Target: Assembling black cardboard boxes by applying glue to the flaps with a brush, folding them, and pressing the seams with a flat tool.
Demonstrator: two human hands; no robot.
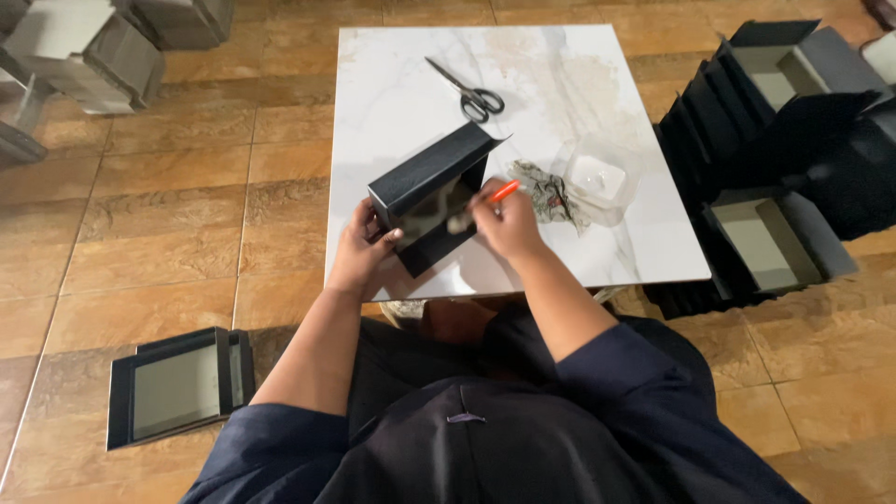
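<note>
Fingers of my right hand (507, 222) are pinched around a thin orange-handled tool (504, 191), its working end dipping into the open side of a black box (431, 196); whether it is a brush or a blade I cannot tell. My left hand (359, 250) grips the box's near corner from seven o'clock, thumb on the inside face, tilting the opening toward me. The box stands on edge close to the near rim of a white marble-patterned tabletop (392, 84).

To do this well, I judge the left hand should hold the box rigid while the tool moves in short, light strokes, so nothing smears the dark outer skin.

At three o'clock of my right hand lie crumpled scraps (551, 194) and a clear plastic tub (599, 179). Scissors (469, 91) rest at twelve o'clock, well apart. Stacks of black boxes (775, 149) crowd the floor beyond the table's three o'clock edge; a flat box (177, 385) lies at eight o'clock.
</note>
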